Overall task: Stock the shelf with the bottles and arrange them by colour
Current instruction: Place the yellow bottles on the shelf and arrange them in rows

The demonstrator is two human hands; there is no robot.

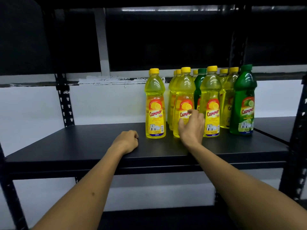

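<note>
The bottles stand upright in a cluster on the right half of the shelf [83, 143], most of them yellow. One yellow bottle [155, 103] stands a little apart at the left of the front row; beside it are a middle yellow bottle [183, 100] and a right yellow bottle [211, 100]. A green bottle [244, 100] closes the front row at the right end, and a second green bottle [200, 83] sits in the row behind, hemmed in by yellow ones.

The right hand [192, 127] reaches to the middle yellow bottle, thumb and fingers spread against its lower label — touching it, though I cannot tell whether it is truly gripped. The left hand [127, 141] rests on the bare shelf just left of the bottles, curled into a loose fist with nothing in it.

Stocking looks well along, but sorting is unfinished — the two greens are split by yellow bottles, so at least one green likely has to be brought alongside the other. The shelf's left half has room for that.
</note>
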